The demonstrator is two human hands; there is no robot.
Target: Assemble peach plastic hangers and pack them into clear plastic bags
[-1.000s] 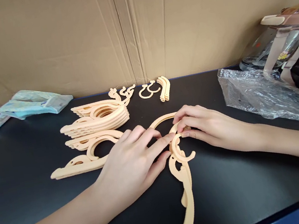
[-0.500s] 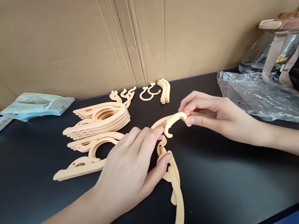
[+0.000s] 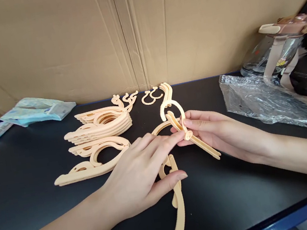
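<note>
My right hand [image 3: 217,130] is closed on a beige hook [image 3: 178,108] and a slim grooved hanger piece [image 3: 205,148]. The hook's round base lies across that piece, with its curve pointing up. My left hand [image 3: 142,171] has its fingers stretched out, the index fingertip touching the hook's base and the thumb apart. Under and beside it lie an unfolded hanger arm [image 3: 180,208] and a curved part [image 3: 161,127], both partly hidden by the fingers. Left of this hand, folded beige hanger parts [image 3: 92,173] lie on the black table, with a taller stack [image 3: 103,128] behind them.
Loose hooks [image 3: 147,98] and small curved pieces [image 3: 166,89] lie near the cardboard wall [image 3: 72,46]. Tissue packs [image 3: 36,110] sit at the back left. A clear plastic bag [image 3: 262,101] and a drinking bottle [image 3: 276,47] are on the right.
The hook has turned from lying flat to curving upward, and the grooved piece now shows in my right hand. My left index finger has shifted right onto the hook's base.
</note>
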